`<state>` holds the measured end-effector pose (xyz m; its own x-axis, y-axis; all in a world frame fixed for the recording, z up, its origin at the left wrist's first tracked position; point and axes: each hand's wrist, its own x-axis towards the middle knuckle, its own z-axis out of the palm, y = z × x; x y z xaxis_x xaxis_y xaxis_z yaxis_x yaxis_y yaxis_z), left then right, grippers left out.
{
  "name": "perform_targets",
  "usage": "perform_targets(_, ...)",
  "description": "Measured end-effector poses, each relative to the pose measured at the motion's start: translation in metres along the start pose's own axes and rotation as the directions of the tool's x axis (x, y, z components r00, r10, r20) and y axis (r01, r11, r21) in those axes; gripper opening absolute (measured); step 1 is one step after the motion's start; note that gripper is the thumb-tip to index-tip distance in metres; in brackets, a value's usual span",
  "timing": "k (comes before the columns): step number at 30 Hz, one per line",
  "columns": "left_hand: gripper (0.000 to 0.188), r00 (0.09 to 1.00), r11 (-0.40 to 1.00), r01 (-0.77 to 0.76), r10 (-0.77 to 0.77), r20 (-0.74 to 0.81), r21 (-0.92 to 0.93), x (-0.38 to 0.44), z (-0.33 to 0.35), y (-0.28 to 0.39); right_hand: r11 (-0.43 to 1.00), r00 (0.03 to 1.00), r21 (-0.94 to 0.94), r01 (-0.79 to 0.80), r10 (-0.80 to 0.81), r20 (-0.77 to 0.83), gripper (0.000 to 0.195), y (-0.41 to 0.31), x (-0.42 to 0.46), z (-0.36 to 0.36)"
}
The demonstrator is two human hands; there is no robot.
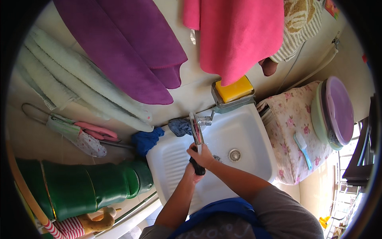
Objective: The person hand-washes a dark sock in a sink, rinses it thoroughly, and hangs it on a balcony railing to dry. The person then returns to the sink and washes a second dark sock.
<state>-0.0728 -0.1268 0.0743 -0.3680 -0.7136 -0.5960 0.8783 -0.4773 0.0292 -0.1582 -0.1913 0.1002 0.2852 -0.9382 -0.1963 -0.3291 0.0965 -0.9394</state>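
Observation:
Under the chrome faucet (197, 130) of a white ceramic sink (247, 134), both hands hold a small wet black cloth item (197, 167). My right hand (203, 155) grips its upper part, right below the spout, with water running onto it. Lower down, my left hand (192, 173) closes round the other end, partly hidden by the item and the right hand. The drain (235, 155) lies to the right of the hands. At the left of the basin is the ribbed washboard part (174, 167).
A yellow soap bar (234, 89) sits in a grey dish behind the sink. Blue cloths (147, 139) lie at the back left. On the right, a flowered cover (292, 119) bears a blue brush (303, 151) and stacked basins (339, 110). Purple (134, 50) and pink towels (238, 35) hang above.

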Motion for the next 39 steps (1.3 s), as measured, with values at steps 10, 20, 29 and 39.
perform_targets(10, 0.031, 0.982, 0.981, -0.149, 0.162, 0.1, -0.127, -0.005, 0.007, -0.016, 0.893, 0.968, -0.374, 0.25, -0.23, 0.099, 0.024, -0.024, -0.027, 0.006)
perform_targets(20, 0.035, 0.98, 0.972, -0.107, 0.068, 0.187, 0.21, -0.013, -0.028, 0.019, 0.667, 0.759, -0.374, 0.644, -0.619, 0.203, 0.024, -0.053, -0.083, 0.004)
perform_targets(29, 0.031, 0.957, 0.95, -0.236, 0.191, 0.216, 0.204, -0.013, 0.014, 0.002, 0.916, 0.951, -0.286, 0.281, -0.305, -0.046, 0.022, -0.033, -0.033, -0.007)
perform_targets(39, 0.03, 0.986, 0.986, -0.164, 0.165, -0.032, 0.038, -0.02, 0.004, -0.004, 0.825, 0.924, -0.452, 0.339, -0.384, -0.007, 0.022, -0.03, -0.036, 0.013)
